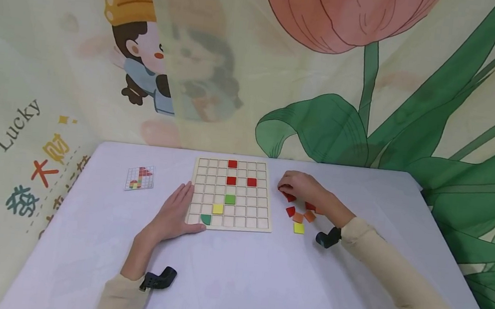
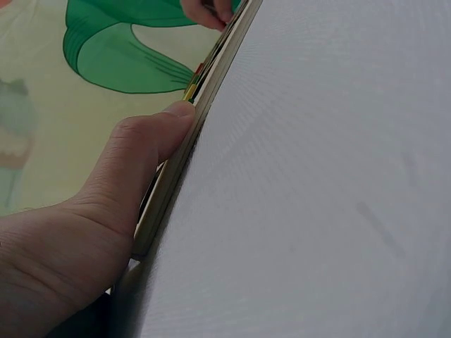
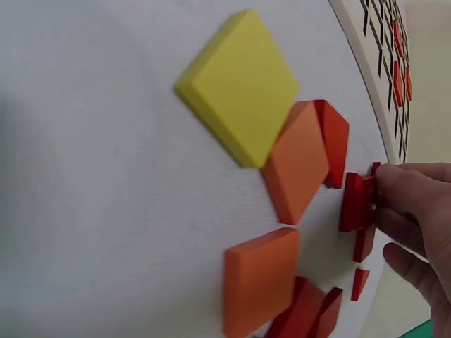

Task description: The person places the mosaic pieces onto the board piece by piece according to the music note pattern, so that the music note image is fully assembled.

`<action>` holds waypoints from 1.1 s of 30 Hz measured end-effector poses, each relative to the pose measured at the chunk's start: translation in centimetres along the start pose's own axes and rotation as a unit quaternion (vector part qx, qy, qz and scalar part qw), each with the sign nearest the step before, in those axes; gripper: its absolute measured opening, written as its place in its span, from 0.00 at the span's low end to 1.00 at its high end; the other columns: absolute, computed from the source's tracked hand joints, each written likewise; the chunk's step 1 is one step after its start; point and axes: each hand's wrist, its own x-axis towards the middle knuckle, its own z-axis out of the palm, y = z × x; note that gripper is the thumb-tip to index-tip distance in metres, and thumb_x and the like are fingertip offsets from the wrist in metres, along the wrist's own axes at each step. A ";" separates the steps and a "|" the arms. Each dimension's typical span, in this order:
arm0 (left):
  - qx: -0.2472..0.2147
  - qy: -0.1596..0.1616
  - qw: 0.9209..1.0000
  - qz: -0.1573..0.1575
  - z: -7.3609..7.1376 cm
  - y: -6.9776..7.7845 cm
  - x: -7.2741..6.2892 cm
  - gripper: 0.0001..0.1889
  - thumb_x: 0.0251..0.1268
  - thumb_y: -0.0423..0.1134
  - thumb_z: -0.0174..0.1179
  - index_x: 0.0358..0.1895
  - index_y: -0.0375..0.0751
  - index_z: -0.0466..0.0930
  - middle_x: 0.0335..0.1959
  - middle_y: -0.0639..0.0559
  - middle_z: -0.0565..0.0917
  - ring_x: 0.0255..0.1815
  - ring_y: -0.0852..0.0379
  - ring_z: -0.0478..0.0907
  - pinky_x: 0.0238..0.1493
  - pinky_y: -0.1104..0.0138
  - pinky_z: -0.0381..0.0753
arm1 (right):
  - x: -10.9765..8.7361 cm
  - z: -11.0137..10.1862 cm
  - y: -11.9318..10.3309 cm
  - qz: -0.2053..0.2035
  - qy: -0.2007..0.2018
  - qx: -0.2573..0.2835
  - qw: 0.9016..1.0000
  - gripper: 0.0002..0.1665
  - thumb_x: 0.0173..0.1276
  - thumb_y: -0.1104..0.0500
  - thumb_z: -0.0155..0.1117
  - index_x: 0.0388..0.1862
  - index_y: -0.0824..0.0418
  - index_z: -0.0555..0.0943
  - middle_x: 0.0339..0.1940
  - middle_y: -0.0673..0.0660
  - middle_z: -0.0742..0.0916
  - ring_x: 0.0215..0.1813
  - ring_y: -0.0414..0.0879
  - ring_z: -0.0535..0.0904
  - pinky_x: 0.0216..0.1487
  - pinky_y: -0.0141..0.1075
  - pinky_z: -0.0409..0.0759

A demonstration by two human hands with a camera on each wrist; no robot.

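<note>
A square wooden grid board [image 1: 268, 197] lies on the table. Set in its cells are several tiles: red squares, among them a red tile [image 1: 251, 182], a green tile [image 1: 230, 199], a yellow tile [image 1: 217, 209] and a dark green rounded tile [image 1: 206, 219]. My left hand [image 1: 170, 215] rests at the board's lower left corner, fingers straight along the left side and thumb on the near edge. Right of the board, my right hand [image 1: 300, 185] pinches a red tile [image 3: 375, 169] among loose pieces; its fingers partly hide it. Another red tile [image 3: 356, 202] is close by the thumb.
Loose orange tiles [image 1: 309, 216], red pieces [image 1: 290, 211] and a yellow square [image 1: 298, 228] lie near the right hand. A small pattern card [image 1: 140, 178] with a coloured grid picture is left of the board. A printed cloth [image 1: 213, 136] hangs behind the white table [image 1: 234, 284].
</note>
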 end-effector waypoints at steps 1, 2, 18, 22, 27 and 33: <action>0.001 0.001 1.000 0.001 0.0 0.0 0.0 0.60 0.52 0.61 0.68 0.77 0.32 0.40 0.80 0.37 0.43 0.81 0.39 0.37 0.79 0.45 0.44 | 0.2 -0.1 -0.1 0.000 -0.005 -0.006 1.000 0.11 0.65 0.60 0.67 0.46 0.56 0.87 0.40 0.52 0.86 0.41 0.43 0.78 0.48 0.34 0.84; 0.003 0.002 1.000 0.002 0.0 -0.1 0.1 0.60 0.52 0.61 0.68 0.77 0.31 0.41 0.80 0.37 0.43 0.81 0.39 0.37 0.79 0.45 0.44 | 0.4 -0.2 -0.2 0.001 -0.011 -0.012 1.000 0.11 0.66 0.59 0.66 0.46 0.55 0.87 0.40 0.52 0.86 0.41 0.43 0.78 0.48 0.34 0.84; 0.003 0.004 1.000 0.007 -0.1 0.1 0.0 0.60 0.51 0.60 0.68 0.76 0.30 0.42 0.80 0.36 0.44 0.81 0.38 0.38 0.78 0.44 0.45 | 3.8 -1.0 -1.3 -0.045 0.060 0.068 0.995 0.09 0.64 0.63 0.66 0.43 0.60 0.87 0.40 0.54 0.89 0.42 0.45 0.83 0.48 0.36 0.84; 0.001 0.002 1.000 0.010 -0.1 0.1 0.0 0.60 0.52 0.60 0.68 0.76 0.29 0.41 0.80 0.35 0.44 0.81 0.38 0.38 0.78 0.44 0.45 | 5.9 -0.9 -2.5 -0.067 0.043 0.063 0.995 0.08 0.66 0.63 0.65 0.43 0.61 0.87 0.41 0.55 0.89 0.43 0.46 0.83 0.50 0.36 0.83; 0.003 0.003 1.000 0.011 0.0 0.0 0.0 0.60 0.52 0.61 0.68 0.76 0.29 0.42 0.80 0.36 0.44 0.81 0.38 0.38 0.78 0.45 0.45 | 7.5 -0.7 -3.8 -0.053 0.006 0.042 0.998 0.10 0.68 0.62 0.63 0.46 0.61 0.86 0.45 0.55 0.89 0.46 0.46 0.83 0.53 0.36 0.83; 0.009 0.002 1.000 0.005 -0.1 -0.1 0.0 0.60 0.52 0.61 0.67 0.77 0.30 0.41 0.80 0.36 0.44 0.81 0.38 0.38 0.78 0.45 0.45 | 8.4 -0.6 -4.7 -0.059 -0.022 -0.009 0.998 0.11 0.69 0.61 0.62 0.47 0.60 0.87 0.44 0.54 0.89 0.47 0.45 0.84 0.54 0.35 0.82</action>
